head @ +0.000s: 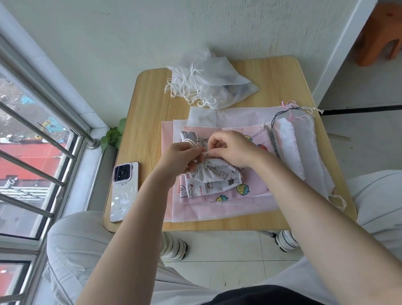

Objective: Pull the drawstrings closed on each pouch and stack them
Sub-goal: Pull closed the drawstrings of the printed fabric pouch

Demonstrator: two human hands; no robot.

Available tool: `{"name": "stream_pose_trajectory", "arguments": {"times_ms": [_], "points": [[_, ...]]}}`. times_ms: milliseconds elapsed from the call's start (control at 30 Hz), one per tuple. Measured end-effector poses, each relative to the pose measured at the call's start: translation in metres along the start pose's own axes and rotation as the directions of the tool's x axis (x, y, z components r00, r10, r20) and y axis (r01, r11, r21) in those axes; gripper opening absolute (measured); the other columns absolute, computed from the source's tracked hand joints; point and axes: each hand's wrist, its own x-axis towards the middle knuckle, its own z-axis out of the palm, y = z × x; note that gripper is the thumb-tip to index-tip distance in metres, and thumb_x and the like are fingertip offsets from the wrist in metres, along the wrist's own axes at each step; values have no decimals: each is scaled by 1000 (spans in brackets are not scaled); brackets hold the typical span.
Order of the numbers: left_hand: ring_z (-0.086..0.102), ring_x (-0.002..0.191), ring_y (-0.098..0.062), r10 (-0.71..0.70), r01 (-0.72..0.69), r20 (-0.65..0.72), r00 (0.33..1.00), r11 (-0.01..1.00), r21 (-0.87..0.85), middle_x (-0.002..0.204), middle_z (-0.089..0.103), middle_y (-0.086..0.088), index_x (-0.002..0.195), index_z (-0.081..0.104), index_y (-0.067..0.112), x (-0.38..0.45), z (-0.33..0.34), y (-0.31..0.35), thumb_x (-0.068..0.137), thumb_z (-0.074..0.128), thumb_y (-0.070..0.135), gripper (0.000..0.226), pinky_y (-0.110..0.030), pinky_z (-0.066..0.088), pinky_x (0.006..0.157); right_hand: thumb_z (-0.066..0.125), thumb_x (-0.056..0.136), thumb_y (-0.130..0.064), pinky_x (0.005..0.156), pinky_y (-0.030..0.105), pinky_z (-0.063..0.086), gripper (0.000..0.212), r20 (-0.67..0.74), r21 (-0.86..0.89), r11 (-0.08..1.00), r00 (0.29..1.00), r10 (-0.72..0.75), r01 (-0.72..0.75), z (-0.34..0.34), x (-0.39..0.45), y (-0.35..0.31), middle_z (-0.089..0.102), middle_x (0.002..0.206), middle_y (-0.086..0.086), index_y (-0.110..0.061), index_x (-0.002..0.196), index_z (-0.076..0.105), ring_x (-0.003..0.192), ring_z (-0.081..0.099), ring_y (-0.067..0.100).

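Observation:
A small grey pouch with cat prints (214, 173) is held just above a stack of flat pouches (227, 200) in the middle of the wooden table (154, 102). My left hand (179, 159) pinches its gathered mouth and white drawstring. My right hand (233, 149) grips the same gathered top from the other side. The mouth looks bunched tight. Several white mesh pouches (210, 81) with drawn cords lie heaped at the table's far edge. White pouches with loose cords (299, 143) lie along the right side.
A phone in a pale case (124, 191) lies at the table's left edge. A window with metal bars (12, 142) is on the left. An orange stool (382, 33) stands far right. My knees flank the table.

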Motion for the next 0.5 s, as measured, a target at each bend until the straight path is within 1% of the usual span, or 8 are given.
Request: {"name": "stream_pose_trajectory", "arguments": {"times_ms": [67, 133, 233, 300, 333, 367, 433, 500], "points": [[48, 50, -14, 22, -23, -22, 1000, 999, -31, 75, 69, -9, 78, 62, 5, 1, 2, -1, 92, 60, 7, 14, -18, 37, 44, 68, 88, -15, 85, 33, 50, 16, 31, 2, 1000, 999, 9, -9, -2, -1, 2, 64, 88, -5, -25, 80, 60, 90, 63, 17], [48, 50, -13, 30, -33, -41, 999, 997, -65, 75, 69, -11, 78, 59, 6, 2, 5, -2, 92, 61, 4, 15, -17, 40, 43, 67, 89, -16, 84, 31, 48, 11, 51, -12, 1000, 998, 24, -23, -5, -1, 2, 63, 89, -6, -23, 84, 60, 90, 61, 16], [48, 50, -12, 49, -53, -49, 998, 996, -78, 73, 69, -11, 74, 58, 5, 3, 6, -3, 90, 63, 3, 17, -19, 42, 46, 64, 90, -15, 80, 31, 48, 12, 68, -9, 1000, 997, 29, -29, -10, 0, 0, 62, 87, -6, -23, 84, 58, 85, 61, 14], [54, 50, -11, 56, -59, -57, 997, 997, -58, 67, 66, -7, 76, 59, 1, 4, 4, -5, 89, 65, 4, 15, -23, 45, 52, 61, 93, -12, 76, 26, 50, 11, 79, 55, 997, 996, 43, -47, -13, -2, -1, 65, 86, -5, -19, 86, 56, 83, 64, 10], [60, 54, -11, 59, -62, -56, 997, 997, -52, 67, 65, -7, 80, 61, -1, 4, 3, -5, 89, 66, 4, 12, -26, 47, 55, 59, 94, -10, 75, 24, 50, 10, 84, 94, 994, 995, 51, -59, -13, -3, -2, 67, 85, -4, -17, 87, 55, 82, 65, 8], [66, 63, -13, 61, -64, -49, 997, 997, -51, 70, 66, -9, 85, 62, -3, 4, 2, -6, 90, 65, 4, 9, -27, 49, 58, 59, 94, -10, 77, 24, 51, 10, 81, 117, 991, 995, 55, -64, -14, -4, -3, 68, 86, -4, -16, 87, 55, 83, 67, 8], [69, 79, -20, 63, -65, -37, 997, 997, -48, 76, 69, -10, 88, 62, -2, 4, 2, -7, 91, 64, 3, 6, -27, 52, 60, 62, 91, -13, 84, 31, 51, 10, 55, 118, 991, 997, 53, -59, -14, -4, -5, 69, 90, -3, -20, 87, 56, 91, 67, 14], [67, 79, -23, 69, -70, -42, 997, 997, -36, 74, 68, -8, 83, 61, 2, 4, 3, -7, 91, 64, 3, 9, -25, 52, 58, 68, 85, -15, 84, 29, 51, 16, 52, 138, 988, 997, 62, -69, -12, -5, -9, 69, 96, -2, -22, 91, 55, 92, 66, 14]]}}
